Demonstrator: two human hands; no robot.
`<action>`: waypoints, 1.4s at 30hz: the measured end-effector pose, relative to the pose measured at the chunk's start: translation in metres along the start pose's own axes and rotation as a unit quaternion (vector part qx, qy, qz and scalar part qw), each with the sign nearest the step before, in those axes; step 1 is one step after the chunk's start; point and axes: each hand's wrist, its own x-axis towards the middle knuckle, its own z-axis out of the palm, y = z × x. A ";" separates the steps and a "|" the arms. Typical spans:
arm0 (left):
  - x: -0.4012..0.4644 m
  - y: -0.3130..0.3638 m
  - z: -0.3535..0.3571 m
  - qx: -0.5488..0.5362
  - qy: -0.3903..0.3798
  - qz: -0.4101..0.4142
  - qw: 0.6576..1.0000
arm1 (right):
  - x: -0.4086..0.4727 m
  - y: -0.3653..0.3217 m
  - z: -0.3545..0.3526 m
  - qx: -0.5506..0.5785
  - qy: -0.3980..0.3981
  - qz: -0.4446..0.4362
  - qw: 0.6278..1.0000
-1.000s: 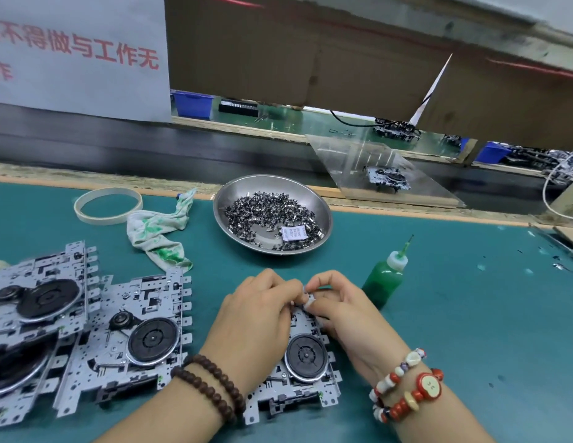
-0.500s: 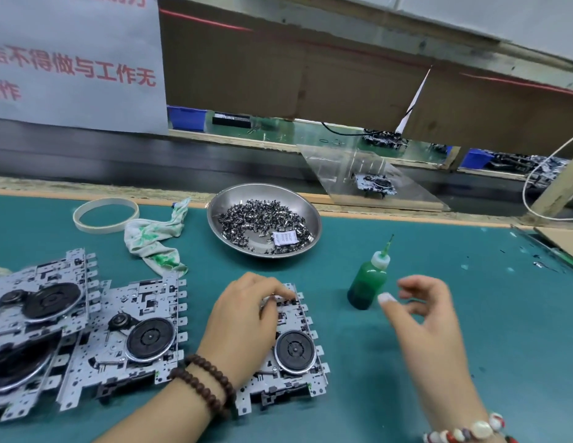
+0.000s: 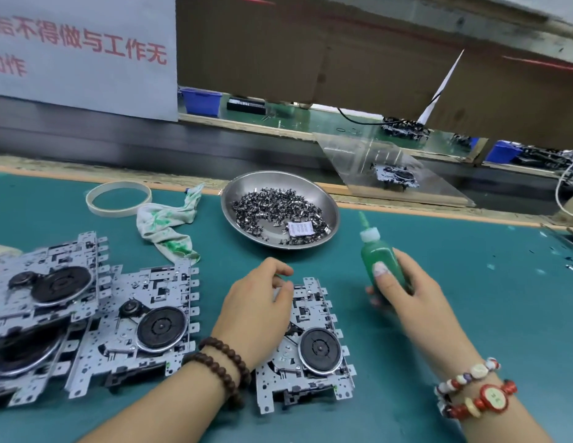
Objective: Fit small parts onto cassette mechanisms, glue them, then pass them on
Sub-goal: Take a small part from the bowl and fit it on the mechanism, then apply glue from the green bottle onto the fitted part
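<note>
A: What is being done at the cassette mechanism (image 3: 306, 346) on the desk (image 3: 470, 314)?

B: It is being steadied by the left hand (image 3: 256, 311), whose curled fingers are resting on its far edge, near where the small part was being pressed in by both hands a second ago.

A: And what is being changed?

B: The right hand (image 3: 403, 295) is no longer being kept at the mechanism. Half a second ago it was being reached, empty, towards the green glue bottle (image 3: 381, 260); now the bottle is being gripped, thumb across its front, nozzle up.

A: So the fitting is being treated as finished?

B: Judged so; gluing is being started, and passing on is not yet done.

A: What is being left around it?

B: Two more mechanisms (image 3: 141, 324) are being kept to the left, with the steel dish of small parts (image 3: 278, 209), a stained rag (image 3: 165, 228) and a tape ring (image 3: 119, 198) beyond.
</note>
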 end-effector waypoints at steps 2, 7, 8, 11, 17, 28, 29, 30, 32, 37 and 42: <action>0.001 0.000 -0.002 0.009 -0.013 -0.006 1.000 | -0.005 0.000 -0.001 0.043 -0.005 0.007 0.999; 0.003 -0.001 -0.003 0.041 -0.035 -0.007 0.999 | -0.009 -0.001 -0.010 0.160 -0.013 0.030 0.987; 0.004 -0.001 -0.002 0.039 -0.038 -0.009 0.998 | -0.008 -0.002 -0.013 0.202 0.000 0.040 0.979; 0.006 -0.001 -0.002 0.036 -0.044 -0.016 0.998 | -0.004 -0.004 -0.017 0.357 0.029 0.095 0.929; 0.009 -0.002 -0.003 0.016 -0.047 -0.044 0.998 | -0.005 -0.003 -0.016 0.416 0.015 0.121 0.901; 0.011 -0.004 -0.003 -0.012 -0.055 -0.077 0.995 | -0.015 -0.005 -0.008 0.199 0.022 -0.064 0.978; 0.011 -0.004 -0.003 -0.016 -0.060 -0.079 0.995 | -0.015 -0.005 -0.007 0.180 0.026 -0.073 0.981; 0.011 -0.003 -0.003 -0.021 -0.065 -0.082 0.994 | -0.015 -0.005 -0.006 0.166 0.028 -0.079 0.982; 0.012 -0.003 -0.004 -0.030 -0.074 -0.090 0.993 | -0.015 -0.004 -0.006 0.152 0.029 -0.086 0.984; 0.012 -0.003 -0.005 -0.036 -0.082 -0.096 0.991 | -0.014 -0.002 -0.005 0.134 0.027 -0.082 0.987; 0.011 -0.002 -0.005 -0.049 -0.081 -0.105 0.990 | -0.014 -0.001 -0.005 0.117 0.027 -0.087 0.989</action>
